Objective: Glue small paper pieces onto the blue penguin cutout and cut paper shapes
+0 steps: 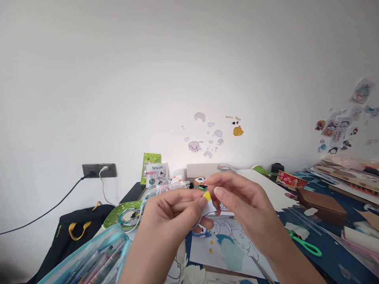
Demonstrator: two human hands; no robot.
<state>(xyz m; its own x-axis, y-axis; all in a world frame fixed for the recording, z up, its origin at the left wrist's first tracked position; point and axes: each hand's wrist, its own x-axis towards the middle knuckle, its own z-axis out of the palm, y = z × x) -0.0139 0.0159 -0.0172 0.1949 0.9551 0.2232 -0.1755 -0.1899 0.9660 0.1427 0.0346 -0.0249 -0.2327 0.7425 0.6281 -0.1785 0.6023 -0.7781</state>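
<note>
Two hands; one yellow piece; one pair of green scissors; two plugs; one pencil pouch.

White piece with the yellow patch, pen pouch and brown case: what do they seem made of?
White piece: probably matte paper or thin card; it looks flat, without shine.
Pen pouch: seemingly clear plastic with light blue trim; pens show through.
Brown case: perhaps leather or imitation, given its smooth, dull surface.

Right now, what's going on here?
A person's left hand pinches a small white piece with yellow at its top. The right hand is close beside it, thumb and forefinger apart; any contact is unclear. Below lies a partly coloured drawing sheet, a pointed metal tool at its lower right; green-handled scissors lie further right.
</note>
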